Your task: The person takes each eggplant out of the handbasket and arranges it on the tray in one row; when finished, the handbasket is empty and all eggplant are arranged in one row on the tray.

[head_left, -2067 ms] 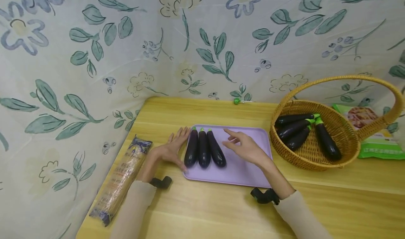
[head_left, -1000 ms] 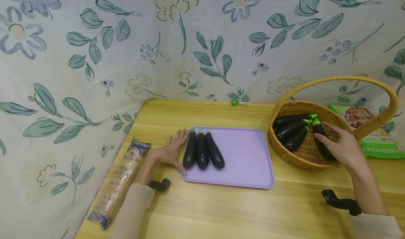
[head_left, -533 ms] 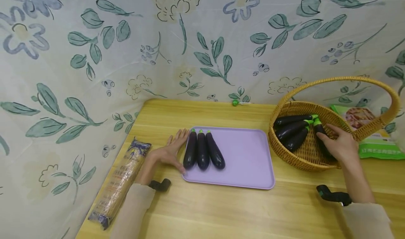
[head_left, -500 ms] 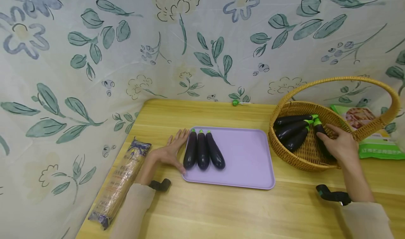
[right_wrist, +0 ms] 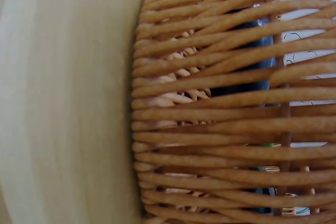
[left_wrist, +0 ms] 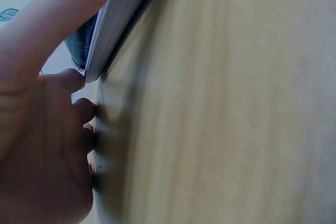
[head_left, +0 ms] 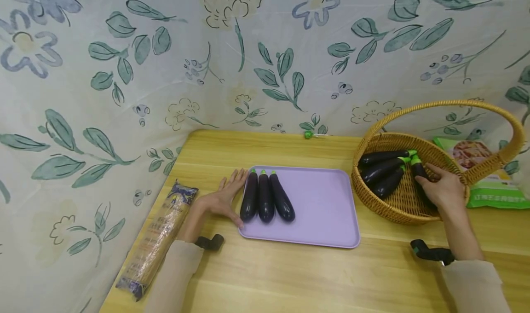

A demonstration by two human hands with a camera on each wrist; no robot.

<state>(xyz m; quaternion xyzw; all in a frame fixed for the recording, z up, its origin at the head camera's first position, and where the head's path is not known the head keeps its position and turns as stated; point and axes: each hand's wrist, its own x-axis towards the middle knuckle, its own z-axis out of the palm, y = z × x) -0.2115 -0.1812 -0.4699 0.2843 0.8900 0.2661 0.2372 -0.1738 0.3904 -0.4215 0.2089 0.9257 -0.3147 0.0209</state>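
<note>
Three dark eggplants (head_left: 266,198) lie side by side at the left end of a lilac tray (head_left: 325,207). My left hand (head_left: 221,200) rests at the tray's left edge, fingers spread; the left wrist view shows its thumb and fingertips by the tray rim (left_wrist: 113,30). Inside the wicker basket (head_left: 378,205), my right hand (head_left: 449,191) grips an eggplant (head_left: 419,171) with a green stem, thumb on its near side; its lower part is mostly hidden. Beside it in the basket are three more eggplants (head_left: 385,170). The right wrist view is filled by basket weave (right_wrist: 220,114), hiding that hand.
A long wrapped pack of noodles (head_left: 159,239) lies at the table's left edge. The basket's tall handle (head_left: 447,102) arches over the right side. Behind it lies a green-and-white bag (head_left: 498,191). A small green-headed item (head_left: 309,134) sits at the back edge.
My right hand has gone from above the tray to the right, into the basket, and taken hold of an eggplant. In the last half second it barely shifts. The left hand stays put.
</note>
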